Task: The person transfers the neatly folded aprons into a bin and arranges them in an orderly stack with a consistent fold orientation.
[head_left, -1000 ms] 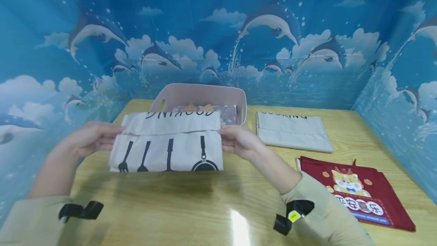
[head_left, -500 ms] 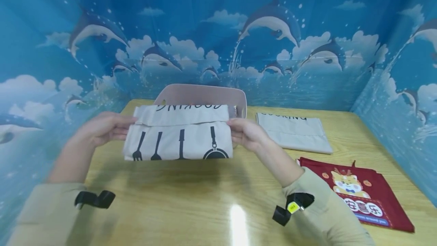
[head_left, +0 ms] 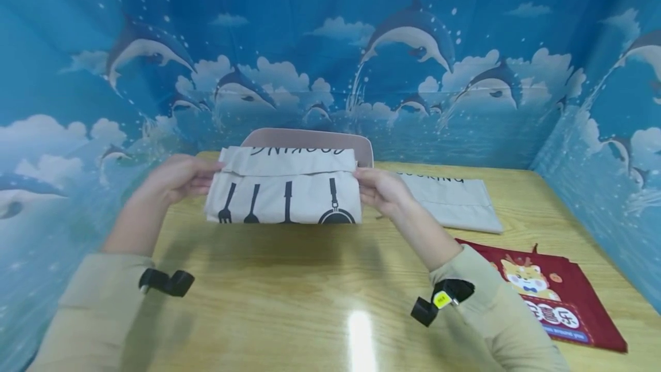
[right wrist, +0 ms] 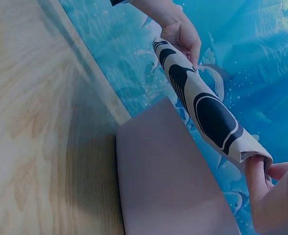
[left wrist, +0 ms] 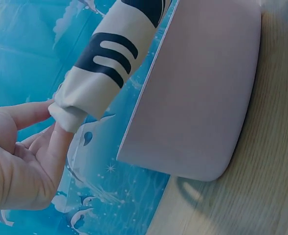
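Aloft – folded cloth [head_left: 283,197] – both hands

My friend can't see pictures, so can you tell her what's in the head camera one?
Two hands, the left hand and the right hand, hold a folded cream cloth printed with black kitchen tools, lifted in front of a pink bin on a wooden table. Another folded cream cloth and a red cloth with a cartoon animal lie to the right; dolphin pictures cover the walls.

Both arms extended forward, forearms in beige sleeves; left hand [head_left: 178,179] and right hand [head_left: 381,191] raised level, well apart, thumbs and fingers pinching inward.
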A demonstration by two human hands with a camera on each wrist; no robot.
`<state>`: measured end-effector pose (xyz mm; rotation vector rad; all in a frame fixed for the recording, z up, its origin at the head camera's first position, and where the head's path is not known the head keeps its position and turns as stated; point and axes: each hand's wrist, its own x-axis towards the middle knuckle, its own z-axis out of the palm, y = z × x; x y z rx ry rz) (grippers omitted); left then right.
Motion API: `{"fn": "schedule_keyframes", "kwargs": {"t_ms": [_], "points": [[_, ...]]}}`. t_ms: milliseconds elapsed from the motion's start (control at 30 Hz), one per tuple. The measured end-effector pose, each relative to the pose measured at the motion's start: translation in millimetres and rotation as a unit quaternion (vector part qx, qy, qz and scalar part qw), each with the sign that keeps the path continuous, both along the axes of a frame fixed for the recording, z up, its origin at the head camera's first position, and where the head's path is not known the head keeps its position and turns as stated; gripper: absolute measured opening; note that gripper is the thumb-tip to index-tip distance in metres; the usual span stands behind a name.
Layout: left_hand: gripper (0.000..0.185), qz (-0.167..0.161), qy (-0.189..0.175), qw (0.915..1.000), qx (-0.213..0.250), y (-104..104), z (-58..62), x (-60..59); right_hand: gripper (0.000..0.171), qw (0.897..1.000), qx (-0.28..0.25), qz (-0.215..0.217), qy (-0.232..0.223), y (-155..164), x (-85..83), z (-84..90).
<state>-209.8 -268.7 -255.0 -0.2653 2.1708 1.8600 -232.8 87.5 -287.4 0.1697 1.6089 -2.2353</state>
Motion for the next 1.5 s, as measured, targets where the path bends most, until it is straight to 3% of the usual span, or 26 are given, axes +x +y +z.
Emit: {"fn": "schedule_keyframes", "kwargs": {"t_ms": [433, 967, 1500], "points": [[0.059, 0.013, 0.004, 0.9999, -0.007, 14.7, 3.5, -21.4, 0.045, 0.999, 0.029, -0.001, -0.014, 11.1, -16.0, 8.5], [0.053, 0.068, 0.016, 0.9975, -0.008, 25.4, -0.4, -34.4, 0.049, 0.999, 0.03, -0.011, -0.021, 16.4, -31.2, 12.2], [0.051, 0.084, 0.015, 0.9961, -0.025, 35.5, 2.2, -51.1, 0.043, 0.998, 0.046, -0.04, -0.009, 17.0, -50.5, 19.1]]}}
